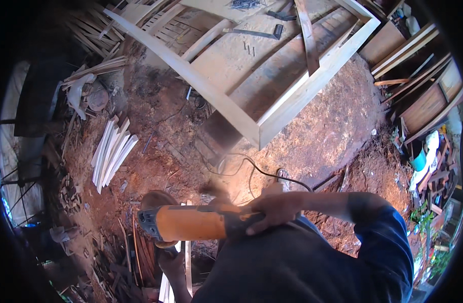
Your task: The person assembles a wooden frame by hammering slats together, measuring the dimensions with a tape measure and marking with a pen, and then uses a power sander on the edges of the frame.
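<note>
An orange and black angle grinder lies across in front of my body, its head toward the left. My right hand is wrapped round its black rear handle. Below the grinder's head, my left hand is closed round the dark side handle. A round disc shows beyond the head, partly hidden by it; I cannot tell whether it turns. Ahead stands a pale wooden frame with a corner toward me, apart from the grinder. A black cord curves over the ground near my right forearm.
Cut pale wood strips lie on the reddish ground at left. A try square and several nails rest on the worktop within the frame. Wood scraps and a teal bucket are at right. Long boards lean farther back.
</note>
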`<action>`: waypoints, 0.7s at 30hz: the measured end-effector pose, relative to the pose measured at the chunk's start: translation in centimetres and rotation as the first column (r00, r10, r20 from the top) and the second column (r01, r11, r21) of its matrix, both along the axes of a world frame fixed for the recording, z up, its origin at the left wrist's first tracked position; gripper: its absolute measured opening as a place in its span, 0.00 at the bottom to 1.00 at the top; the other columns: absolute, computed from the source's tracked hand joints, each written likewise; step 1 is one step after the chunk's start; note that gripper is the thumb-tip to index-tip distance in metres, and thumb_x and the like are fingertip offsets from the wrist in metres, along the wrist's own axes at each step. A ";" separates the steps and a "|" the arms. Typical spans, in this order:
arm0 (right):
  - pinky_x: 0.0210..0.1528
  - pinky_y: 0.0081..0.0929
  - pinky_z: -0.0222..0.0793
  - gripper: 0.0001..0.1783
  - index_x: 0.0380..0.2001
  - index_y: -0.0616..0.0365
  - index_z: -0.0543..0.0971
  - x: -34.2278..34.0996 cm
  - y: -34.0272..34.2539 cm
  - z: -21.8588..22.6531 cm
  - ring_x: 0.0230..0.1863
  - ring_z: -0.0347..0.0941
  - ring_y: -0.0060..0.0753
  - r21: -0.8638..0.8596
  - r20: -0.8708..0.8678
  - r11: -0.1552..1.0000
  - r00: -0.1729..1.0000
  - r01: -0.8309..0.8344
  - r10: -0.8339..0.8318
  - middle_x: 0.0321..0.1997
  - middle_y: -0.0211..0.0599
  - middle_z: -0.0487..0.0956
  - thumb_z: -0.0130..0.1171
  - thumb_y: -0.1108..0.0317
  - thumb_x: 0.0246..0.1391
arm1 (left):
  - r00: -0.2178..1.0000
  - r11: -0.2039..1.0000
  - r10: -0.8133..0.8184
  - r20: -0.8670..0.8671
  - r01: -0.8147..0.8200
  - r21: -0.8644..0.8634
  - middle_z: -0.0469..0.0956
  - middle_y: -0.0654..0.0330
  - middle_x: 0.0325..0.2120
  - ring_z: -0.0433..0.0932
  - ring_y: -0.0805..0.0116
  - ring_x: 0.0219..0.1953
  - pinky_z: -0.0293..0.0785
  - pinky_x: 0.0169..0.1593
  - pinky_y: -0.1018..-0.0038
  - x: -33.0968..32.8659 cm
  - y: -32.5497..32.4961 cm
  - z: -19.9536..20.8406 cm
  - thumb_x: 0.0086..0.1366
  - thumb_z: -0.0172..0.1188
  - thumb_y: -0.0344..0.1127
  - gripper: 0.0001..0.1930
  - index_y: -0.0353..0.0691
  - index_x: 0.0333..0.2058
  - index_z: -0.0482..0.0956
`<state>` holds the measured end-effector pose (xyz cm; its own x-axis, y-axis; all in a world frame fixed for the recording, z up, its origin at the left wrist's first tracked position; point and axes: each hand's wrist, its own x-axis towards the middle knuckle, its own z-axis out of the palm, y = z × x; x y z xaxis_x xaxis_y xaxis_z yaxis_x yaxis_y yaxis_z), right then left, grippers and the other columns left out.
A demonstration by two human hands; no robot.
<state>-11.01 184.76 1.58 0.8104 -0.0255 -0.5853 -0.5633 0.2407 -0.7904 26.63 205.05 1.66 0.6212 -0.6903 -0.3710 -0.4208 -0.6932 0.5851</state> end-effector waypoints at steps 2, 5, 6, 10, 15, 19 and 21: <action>0.64 0.42 0.65 0.47 0.61 0.60 0.72 -3.7 2.0 2.4 0.61 0.72 0.52 -0.061 0.052 0.998 0.998 0.032 -0.028 0.56 0.55 0.78 0.55 0.28 0.55 | 0.996 0.996 -0.076 0.055 0.078 -0.045 0.73 0.65 0.17 0.74 0.74 0.18 0.75 0.25 0.73 -3.3 0.2 4.2 0.49 0.66 0.23 0.09 0.36 0.29 0.75; 0.68 0.43 0.62 0.51 0.63 0.60 0.70 -8.7 4.3 4.2 0.65 0.68 0.53 -0.097 0.061 0.986 0.990 0.132 -0.127 0.61 0.58 0.74 0.53 0.25 0.53 | 0.889 0.939 -0.203 -0.411 0.295 0.176 0.78 0.61 0.19 0.79 0.73 0.20 0.75 0.24 0.74 -7.8 -3.1 10.2 0.53 0.68 0.26 0.10 0.32 0.32 0.76; 0.68 0.43 0.61 0.52 0.64 0.60 0.69 -10.0 4.8 4.8 0.66 0.67 0.53 -0.098 0.022 0.986 0.991 0.135 -0.134 0.62 0.58 0.74 0.53 0.24 0.53 | 0.901 0.941 -0.224 -0.372 0.300 0.160 0.77 0.62 0.19 0.77 0.74 0.18 0.73 0.22 0.75 -8.9 -3.4 8.9 0.53 0.66 0.26 0.08 0.33 0.31 0.76; 0.64 0.46 0.65 0.57 0.63 0.62 0.70 -14.6 9.8 1.2 0.63 0.70 0.52 0.091 -0.262 0.928 0.908 0.361 -0.327 0.60 0.55 0.75 0.50 0.19 0.50 | 0.825 0.886 -0.411 -0.387 0.461 0.042 0.74 0.64 0.16 0.73 0.77 0.17 0.70 0.22 0.74 -12.6 -4.3 7.0 0.53 0.65 0.30 0.09 0.33 0.31 0.76; 0.56 0.41 0.72 0.53 0.58 0.66 0.74 -18.0 13.8 2.6 0.52 0.78 0.46 -0.005 -0.180 0.869 0.854 0.495 -0.488 0.52 0.50 0.80 0.55 0.23 0.51 | 0.709 0.721 -0.690 -0.143 0.690 -0.060 0.77 0.54 0.18 0.79 0.67 0.22 0.75 0.29 0.67 -15.1 -7.2 7.2 0.51 0.67 0.32 0.13 0.30 0.33 0.78; 0.53 0.40 0.72 0.52 0.55 0.69 0.75 -20.3 13.5 9.1 0.48 0.79 0.44 -0.206 -0.047 0.782 0.793 0.588 -0.608 0.45 0.53 0.82 0.57 0.25 0.51 | 0.661 0.659 -0.750 0.002 0.747 -0.089 0.82 0.48 0.24 0.84 0.56 0.27 0.77 0.33 0.65 -18.5 -8.6 7.3 0.54 0.66 0.33 0.15 0.31 0.38 0.79; 0.50 0.41 0.72 0.50 0.55 0.68 0.75 -21.7 13.0 10.7 0.46 0.80 0.43 -0.308 -0.054 0.784 0.813 0.539 -0.580 0.38 0.57 0.82 0.57 0.26 0.53 | 0.679 0.685 -0.728 -0.090 0.726 -0.063 0.82 0.48 0.24 0.84 0.56 0.28 0.77 0.34 0.65 -19.6 -9.4 7.8 0.54 0.67 0.34 0.16 0.31 0.39 0.79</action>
